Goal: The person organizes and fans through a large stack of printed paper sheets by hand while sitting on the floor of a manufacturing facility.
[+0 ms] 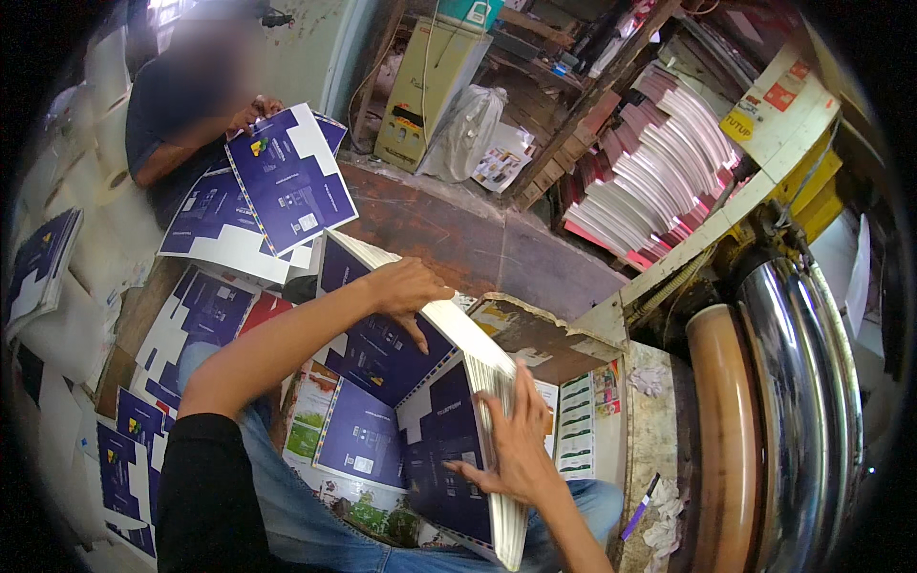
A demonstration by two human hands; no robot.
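Observation:
Above my lap, both hands are on a thick stack of printed card sheets (382,358), purple-blue with white stepped margins. The stack stands on edge and looks bent or split into two parts, with its white edges upward. My left hand (406,291) grips the far part, its fingers over the top edge and its thumb on the printed face. At the near right part, my right hand (521,439) is wrapped over the edge, thumb on the purple side. A single matching sheet (363,439) lies flat below, between the two parts. Whether the parts join is unclear.
Across from me, another person (191,105) handles a similar printed sheet (291,181). More printed sheets (129,458) lie at my left. Large metal rollers (802,401) stand close on my right. A tall pile of paper (650,153) sits on a shelf behind.

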